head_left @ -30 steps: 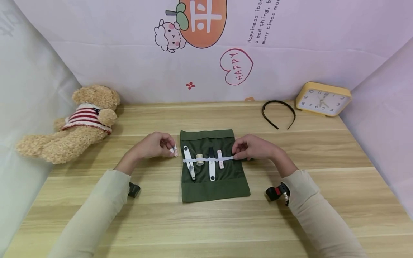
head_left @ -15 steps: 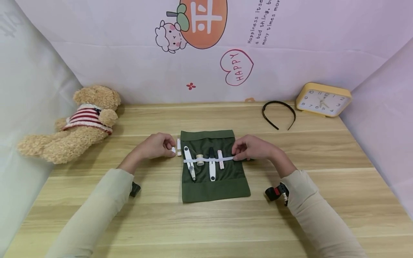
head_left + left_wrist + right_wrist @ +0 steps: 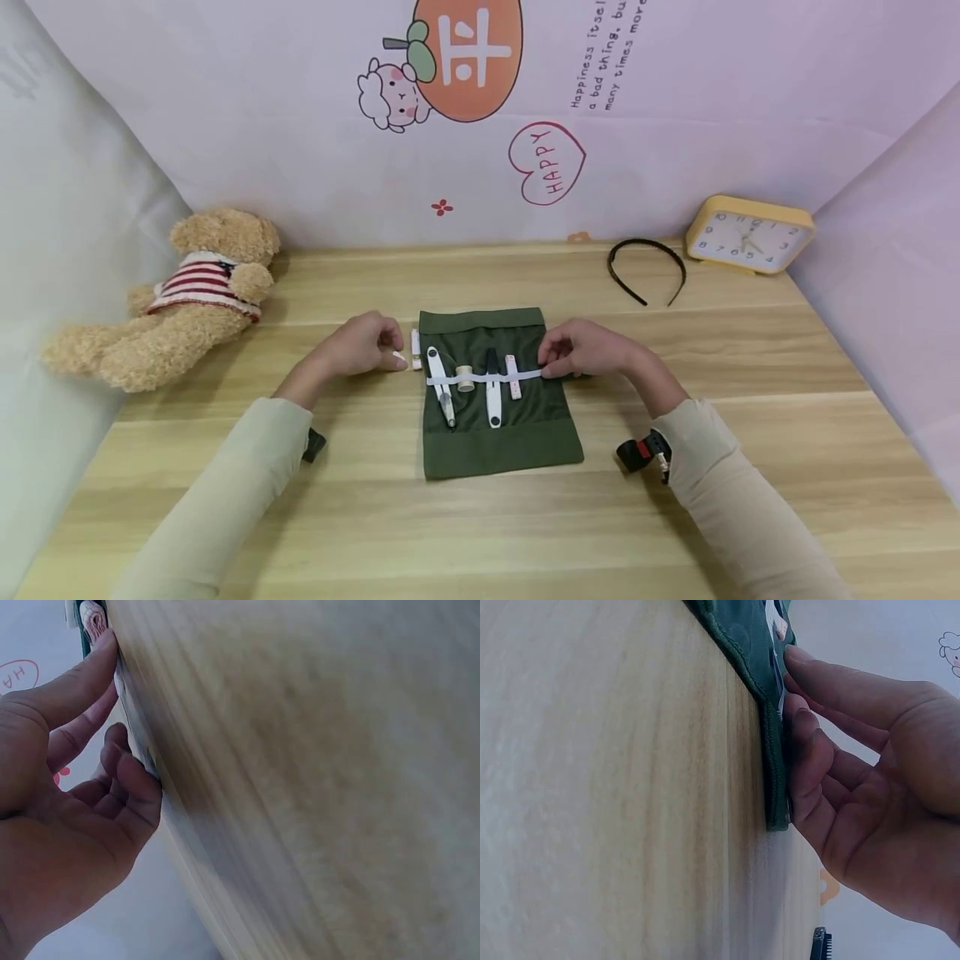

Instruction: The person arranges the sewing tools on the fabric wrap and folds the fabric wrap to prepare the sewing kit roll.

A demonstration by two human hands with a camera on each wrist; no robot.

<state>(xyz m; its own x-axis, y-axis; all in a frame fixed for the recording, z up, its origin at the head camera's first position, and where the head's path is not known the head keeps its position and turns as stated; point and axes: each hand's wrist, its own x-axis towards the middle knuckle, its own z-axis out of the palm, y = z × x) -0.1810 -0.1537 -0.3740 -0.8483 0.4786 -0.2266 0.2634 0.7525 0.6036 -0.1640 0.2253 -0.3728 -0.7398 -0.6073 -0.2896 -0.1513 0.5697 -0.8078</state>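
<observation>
A dark green cloth organizer [image 3: 502,446] lies flat with a white elastic band [image 3: 528,374] across it. Under the band sit a slim white tool [image 3: 441,386], a pale thread spool [image 3: 466,378], a white tool with a black tip [image 3: 493,400] and a folded white-pink strip [image 3: 513,377]. My right hand [image 3: 581,346] pinches the band's right end at the cloth's edge. Beside the left edge rests another folded white-pink strip [image 3: 416,348]. Next to it, my left hand [image 3: 365,343] holds a small white piece [image 3: 400,358] at its fingertips, low over the wood; its kind is unclear.
A teddy bear [image 3: 202,287] in a striped shirt lies at the back left. At the back right are a black headband [image 3: 646,243] and a yellow clock [image 3: 750,235]. A printed white cloth [image 3: 300,167] hangs behind the wooden table [image 3: 480,533].
One second ago my left fingers were around the folded white-pink strip; now it lies beside the organizer and the hand is just left of it. My right hand keeps its place on the band.
</observation>
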